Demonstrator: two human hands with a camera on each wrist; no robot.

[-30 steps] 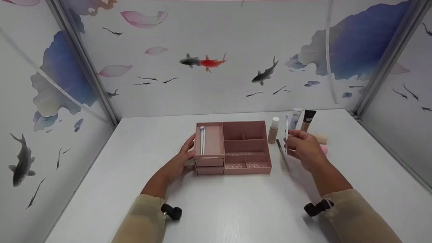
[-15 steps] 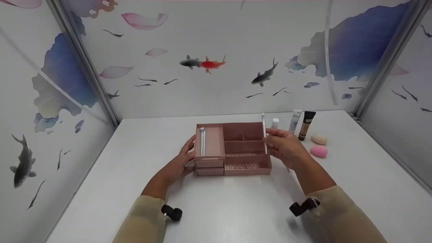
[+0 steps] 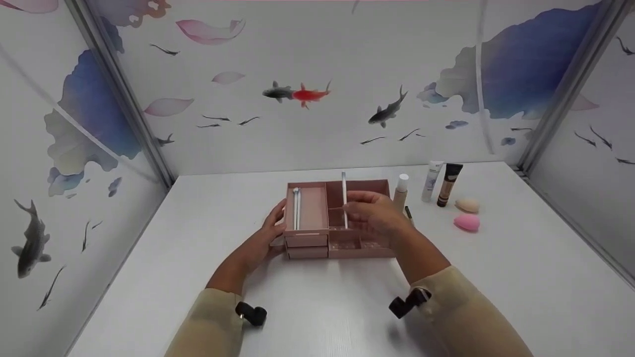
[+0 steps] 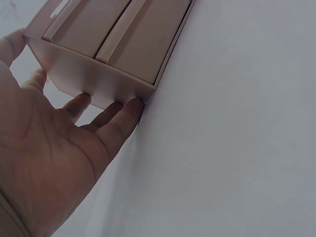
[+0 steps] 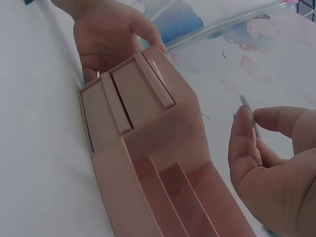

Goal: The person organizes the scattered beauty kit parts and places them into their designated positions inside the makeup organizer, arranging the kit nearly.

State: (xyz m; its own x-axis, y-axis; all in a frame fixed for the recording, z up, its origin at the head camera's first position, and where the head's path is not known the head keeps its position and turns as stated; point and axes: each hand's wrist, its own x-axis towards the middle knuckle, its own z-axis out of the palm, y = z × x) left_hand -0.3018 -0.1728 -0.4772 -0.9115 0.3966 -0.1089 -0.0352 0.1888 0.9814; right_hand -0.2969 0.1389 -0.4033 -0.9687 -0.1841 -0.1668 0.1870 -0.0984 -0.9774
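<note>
In the head view, a pink desk organizer (image 3: 312, 208) with two drawers and several divided compartments stands on the white table. Two slim white sticks (image 3: 296, 208) lie side by side in its shallow top-left tray. My left hand (image 3: 260, 243) rests against the organizer's left side; in the left wrist view its extended fingers (image 4: 121, 123) press that side wall. Over the right-hand compartments, my right hand (image 3: 374, 215) pinches another slim white stick (image 3: 344, 188) between thumb and fingers, held upright. The right wrist view shows the stick's tip (image 5: 245, 101) above the pinching fingertips.
Right of the organizer are a white-capped bottle (image 3: 401, 191) and a dark thin stick (image 3: 409, 215), partly hidden. Farther right stand a white tube (image 3: 431, 182) and a black-capped tube (image 3: 449, 184), near a beige sponge (image 3: 468, 205) and a pink sponge (image 3: 467, 222). Printed walls enclose the table.
My right hand has carried the white stick leftward, from beside the bottle to over the organizer, uncovering the sponges. The left hand has stayed at the organizer's side.
</note>
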